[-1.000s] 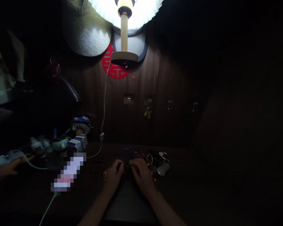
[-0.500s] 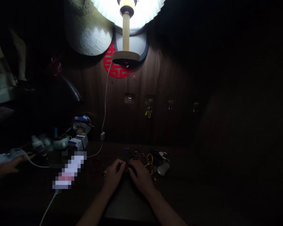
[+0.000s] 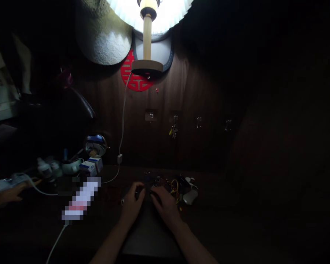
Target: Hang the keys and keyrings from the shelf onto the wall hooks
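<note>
Both my hands rest close together on a dark wooden desk under a lit lamp. My left hand point(image 3: 132, 202) is curled, its fingertips pinched on a small dark thing I cannot make out. My right hand point(image 3: 165, 204) lies beside it, fingers bent down onto the same spot. Just beyond the fingers lies a heap of small items point(image 3: 170, 183): keys, yellow and red bits, and a pale oval fob point(image 3: 190, 197). A dark flat pad point(image 3: 151, 234) lies between my forearms.
A lamp point(image 3: 146, 36) with a wooden stem hangs above, its white cable point(image 3: 122, 121) running down to the desk. Wall hooks hold a key bunch point(image 3: 172, 130). At left sit a round mirror point(image 3: 95, 145), small boxes point(image 3: 91, 165), bottles and another white cable point(image 3: 55, 245).
My hands have crept slightly forward toward the heap, the left fingers curling tighter. Little else differs.
</note>
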Motion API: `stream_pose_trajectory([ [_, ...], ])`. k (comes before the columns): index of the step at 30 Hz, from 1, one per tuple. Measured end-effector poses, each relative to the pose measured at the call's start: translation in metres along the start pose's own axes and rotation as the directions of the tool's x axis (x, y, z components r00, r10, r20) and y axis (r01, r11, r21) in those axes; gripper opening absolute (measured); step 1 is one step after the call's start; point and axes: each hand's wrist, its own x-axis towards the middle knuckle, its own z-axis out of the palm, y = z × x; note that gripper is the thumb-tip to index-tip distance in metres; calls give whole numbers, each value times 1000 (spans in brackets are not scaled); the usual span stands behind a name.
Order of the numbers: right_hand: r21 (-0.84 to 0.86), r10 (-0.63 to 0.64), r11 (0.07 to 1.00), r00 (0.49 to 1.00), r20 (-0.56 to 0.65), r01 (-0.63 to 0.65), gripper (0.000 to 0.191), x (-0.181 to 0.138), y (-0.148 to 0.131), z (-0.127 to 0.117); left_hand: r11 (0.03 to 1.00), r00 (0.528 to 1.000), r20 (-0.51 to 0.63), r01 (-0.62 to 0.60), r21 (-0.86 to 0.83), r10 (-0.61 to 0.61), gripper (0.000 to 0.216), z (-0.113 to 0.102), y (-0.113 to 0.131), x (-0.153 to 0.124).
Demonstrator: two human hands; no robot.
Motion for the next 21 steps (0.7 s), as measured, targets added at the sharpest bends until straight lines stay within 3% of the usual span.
stream_pose_trajectory([
  [4, -17, 10, 1000, 1000, 2, -10, 20, -1, 2, 2, 987, 987, -25, -159, -14, 158, 24, -1, -3, -2],
  [8, -6, 21, 1000, 1000, 5, -21, 19, 0, 3, 1, 965, 966, 74, -252, 79, 246, 18, 1, -5, -4],
  [14, -1, 28, 1000, 999, -38, -28, 18, 2, 1, -3, 956, 961, 141, -258, 141, 239, 17, 4, -5, -4],
  [21, -49, 22, 998, 998, -64, -25, 21, 5, -6, -7, 959, 964, 23, -267, 97, 266, 18, 1, -9, -5],
])
